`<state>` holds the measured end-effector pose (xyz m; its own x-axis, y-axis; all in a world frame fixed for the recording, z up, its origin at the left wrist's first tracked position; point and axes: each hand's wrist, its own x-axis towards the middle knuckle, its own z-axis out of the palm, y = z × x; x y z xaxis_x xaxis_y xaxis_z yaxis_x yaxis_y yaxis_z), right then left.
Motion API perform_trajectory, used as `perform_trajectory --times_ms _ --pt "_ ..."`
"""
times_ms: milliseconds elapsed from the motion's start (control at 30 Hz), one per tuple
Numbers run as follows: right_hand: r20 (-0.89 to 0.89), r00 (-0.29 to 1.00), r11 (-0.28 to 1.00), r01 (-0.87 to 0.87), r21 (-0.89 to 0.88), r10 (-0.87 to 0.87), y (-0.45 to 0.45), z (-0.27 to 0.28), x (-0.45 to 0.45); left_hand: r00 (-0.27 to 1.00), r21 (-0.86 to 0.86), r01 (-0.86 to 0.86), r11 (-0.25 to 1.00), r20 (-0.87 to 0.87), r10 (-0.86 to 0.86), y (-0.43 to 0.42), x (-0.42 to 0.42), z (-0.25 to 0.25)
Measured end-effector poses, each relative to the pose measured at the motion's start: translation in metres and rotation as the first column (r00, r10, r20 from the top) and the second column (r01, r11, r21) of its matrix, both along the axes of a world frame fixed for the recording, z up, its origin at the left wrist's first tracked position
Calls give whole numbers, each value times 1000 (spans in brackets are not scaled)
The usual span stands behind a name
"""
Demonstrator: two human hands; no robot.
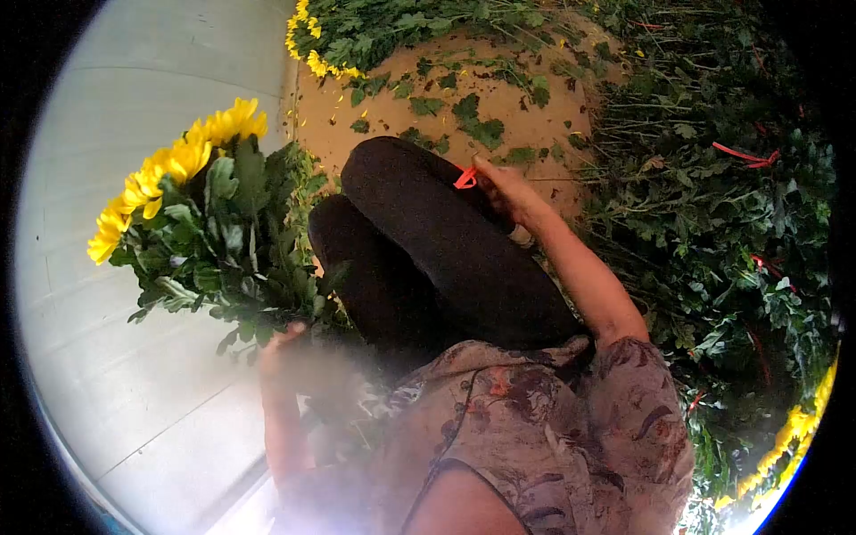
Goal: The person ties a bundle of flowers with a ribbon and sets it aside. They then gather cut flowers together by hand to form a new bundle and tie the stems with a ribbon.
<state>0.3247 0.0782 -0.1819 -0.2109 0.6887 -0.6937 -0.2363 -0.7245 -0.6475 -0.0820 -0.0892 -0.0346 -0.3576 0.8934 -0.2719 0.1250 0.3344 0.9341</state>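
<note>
On the left, a bunch of yellow chrysanthemums (227, 214) leans outward, its blooms in a row up and to the left and its dark green leaves below them. My left hand (283, 341) is closed around the bunch low down among the leaves; a hazy smear blurs part of that area. Beside my raised right knee, my right hand (506, 189) pinches a red tie (465, 178) between thumb and fingers. The tie is a small loop or strip, held apart from the flowers. The lower ends of the stems are mostly hidden.
Piled leafy stems (695, 205) cover the right side, with red ties (747, 156) among them. More yellow blooms (794, 432) show at lower right, and another heap (410, 27) lies at the top. Loose leaves (481, 129) litter the brown floor. A pale wall-like surface (134, 71) stands left.
</note>
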Motion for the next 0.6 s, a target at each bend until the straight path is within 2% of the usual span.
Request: perform_trajectory --times_ms 33,100,133,200,333,400,433,500,600 --pt "4 1000 1000 0 -2 0 3 -11 -1 1000 0 0 1000 5 0 -2 -1 -1" --pt "-223 958 979 197 43 -183 12 -17 1 1000 -8 -5 1000 10 5 -3 -1 -5" --pt "-214 960 979 197 48 -182 13 -18 5 1000 -9 -9 1000 18 10 -6 -1 -6" --pt "-259 921 952 305 18 -290 11 1 8 1000 -21 -14 1000 22 14 -11 -2 -8" --pt "-189 912 925 378 47 -363 8 7 10 999 -44 -40 998 33 41 -24 -6 -15" --pt "-284 850 870 485 90 -445 7 5 14 998 -57 -50 997 42 52 -34 -8 -18" --pt "-276 852 869 486 97 -445 9 4 17 998 -57 -49 997 46 52 -34 -8 -21" --pt "-342 763 791 606 85 -549 12 3 25 997 -62 -46 997 59 50 -37 -9 -26" --pt "-373 781 789 589 176 -500 13 15 41 996 -69 -39 997 79 44 -42 -10 -32"
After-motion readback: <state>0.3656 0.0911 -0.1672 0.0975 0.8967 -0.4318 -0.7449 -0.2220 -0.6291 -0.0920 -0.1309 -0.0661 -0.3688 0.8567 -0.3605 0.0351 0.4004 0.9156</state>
